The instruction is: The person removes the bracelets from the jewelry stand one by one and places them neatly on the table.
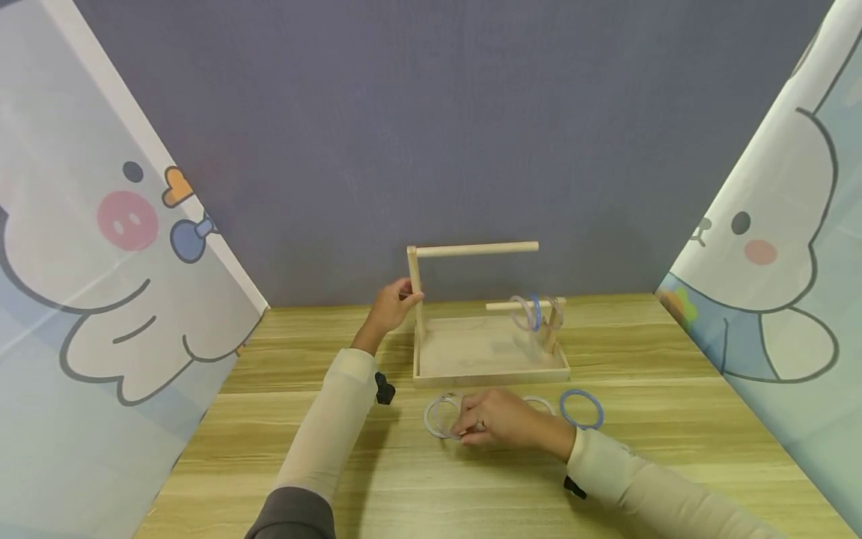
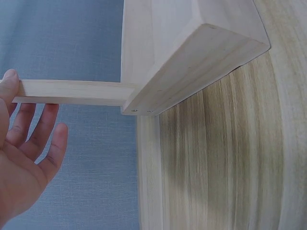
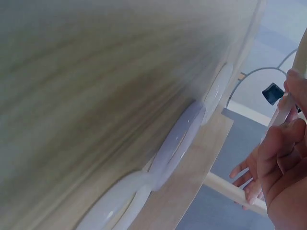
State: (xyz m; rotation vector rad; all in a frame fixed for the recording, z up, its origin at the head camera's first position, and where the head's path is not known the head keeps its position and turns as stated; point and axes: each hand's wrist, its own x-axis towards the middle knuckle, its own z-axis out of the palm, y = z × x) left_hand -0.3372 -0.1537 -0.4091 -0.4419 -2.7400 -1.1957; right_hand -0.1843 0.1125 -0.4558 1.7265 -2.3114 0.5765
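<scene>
My left hand [image 1: 393,305] holds the tall left post [image 2: 72,91] of a wooden stand, thumb on one side and fingers on the other. Over the table in front of the stand, my right hand [image 1: 501,421] pinches a clear, pale bangle [image 3: 283,109] between thumb and fingers. Just left of that hand lies a white bangle [image 1: 427,419]. Another white bangle [image 1: 541,400] is partly hidden behind the right hand, and a blue bangle [image 1: 601,412] lies farther right. On the stand's short lower bar [image 1: 498,306] hang a pinkish bangle [image 1: 517,320], a blue one [image 1: 536,313] and a clear pinkish one.
The stand has a shallow wooden tray base [image 1: 485,380] and a long upper bar [image 1: 478,248] reaching right from the left post. A grey-blue wall [image 1: 431,135] rises behind the table [image 1: 303,359]. Cartoon-printed panels [image 1: 81,314] flank both sides.
</scene>
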